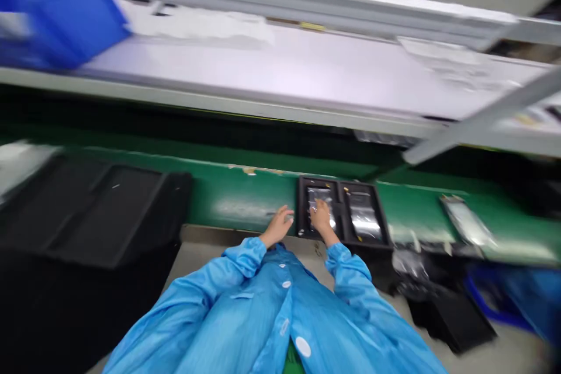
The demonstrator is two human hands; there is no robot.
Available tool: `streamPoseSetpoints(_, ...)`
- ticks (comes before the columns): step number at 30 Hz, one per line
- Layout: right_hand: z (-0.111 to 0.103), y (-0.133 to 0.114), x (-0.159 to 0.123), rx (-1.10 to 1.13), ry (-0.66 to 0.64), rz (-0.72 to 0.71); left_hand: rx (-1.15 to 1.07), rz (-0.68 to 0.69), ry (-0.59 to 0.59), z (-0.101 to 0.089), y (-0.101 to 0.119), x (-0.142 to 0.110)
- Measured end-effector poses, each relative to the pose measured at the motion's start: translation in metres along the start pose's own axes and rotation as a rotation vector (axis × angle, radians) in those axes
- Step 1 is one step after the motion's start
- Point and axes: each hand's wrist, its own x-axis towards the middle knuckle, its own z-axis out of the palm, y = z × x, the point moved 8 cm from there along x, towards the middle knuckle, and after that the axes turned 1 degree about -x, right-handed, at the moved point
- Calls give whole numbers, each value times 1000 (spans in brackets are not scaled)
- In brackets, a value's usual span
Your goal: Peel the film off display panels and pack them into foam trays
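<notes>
A black two-compartment tray [342, 188] lies on the green belt [245, 198], each compartment holding a shiny clear bag. My right hand [321, 215] rests flat on the bag in the left compartment, fingers stretched out. My left hand [279, 224] hovers just left of the tray at the belt's near edge, fingers loosely spread and holding nothing. Both arms are in blue sleeves. The picture is blurred by motion.
A stack of empty black trays [92, 210] sits at the left. Another shiny bag [467, 222] lies on the belt to the right. Black trays and crumpled bags [438, 298] sit at the lower right beside a blue bin [512, 295]. A white shelf [280, 70] overhangs the belt.
</notes>
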Motion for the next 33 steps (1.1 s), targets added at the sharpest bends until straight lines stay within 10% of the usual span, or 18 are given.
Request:
streamPoseSetpoints(5,60,-149,-3,228,-29,-445,353,320,670,-217,12,-127)
streamPoseSetpoints(8,95,-227,-31,308,-151,-581,765,16,1026,-328,-15,-203)
streamPoseSetpoints(12,120,-294,-72,380,-281,-663,969,-424,780,-402,-86,-233)
streamPoseSetpoints(15,122,-331,-98,474,-376,-660,1007,-344,677,-418,-94,-233)
streamPoseSetpoints(18,120,-371,-126,737,-560,-574,1050,-199,827,-416,-53,-237)
streamPoseSetpoints(23,102,-412,-154,1265,-730,-306,906,-3,827,-329,25,-225)
streamPoseSetpoints(28,35,-298,-120,1090,-139,-162,640,515,476,-240,80,-218)
streamPoseSetpoints(33,-19,-114,-147,1126,-129,108,565,375,917,-315,70,-247)
